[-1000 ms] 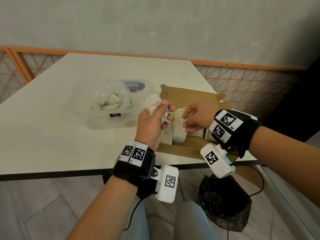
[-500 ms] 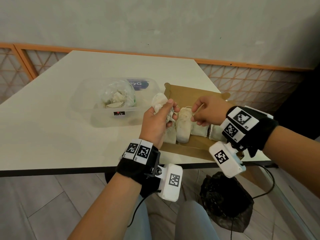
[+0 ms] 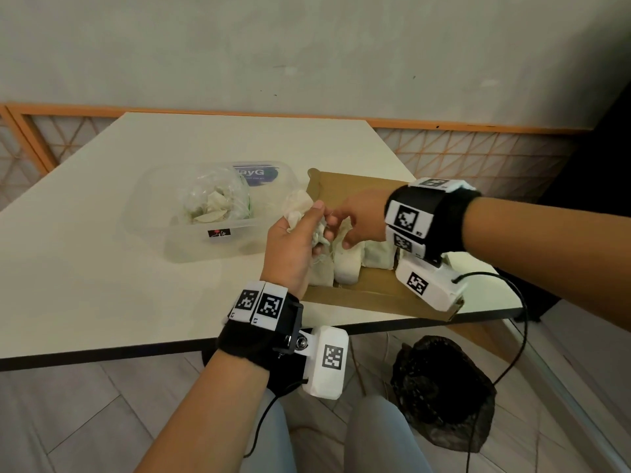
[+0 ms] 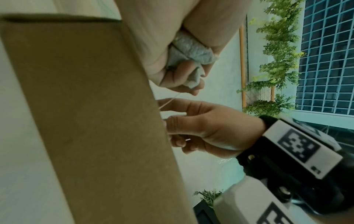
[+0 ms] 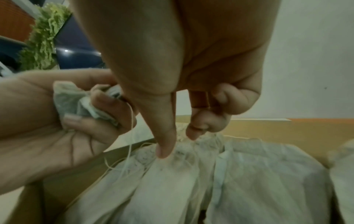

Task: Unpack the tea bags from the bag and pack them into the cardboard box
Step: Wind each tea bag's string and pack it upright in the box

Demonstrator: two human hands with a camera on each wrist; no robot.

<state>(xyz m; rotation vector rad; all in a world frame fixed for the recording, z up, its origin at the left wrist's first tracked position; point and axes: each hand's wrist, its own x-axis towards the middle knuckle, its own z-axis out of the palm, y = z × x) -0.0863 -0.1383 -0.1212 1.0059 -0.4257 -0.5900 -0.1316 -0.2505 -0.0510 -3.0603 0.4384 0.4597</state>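
Left of the grip, a clear plastic tub (image 3: 191,247) holding a crinkled plastic bag (image 3: 213,199) of more sachets; below, a black sack (image 3: 440,390) on the floor. Left hand (image 3: 293,247) clenched round crumpled, papery tea bags (image 3: 298,208) (strings trailing) just above the cardboard box (image 3: 362,295); right hand (image 3: 358,221) alongside, thumb (image 5: 164,136) touching packed tea bags (image 5: 191,189); pinching a string or not, impossible to tell.

Matt brown cardboard box (image 3: 358,295), crumpled gauzy paper tea bags (image 3: 346,268), clear glossy plastic tub (image 3: 191,249).
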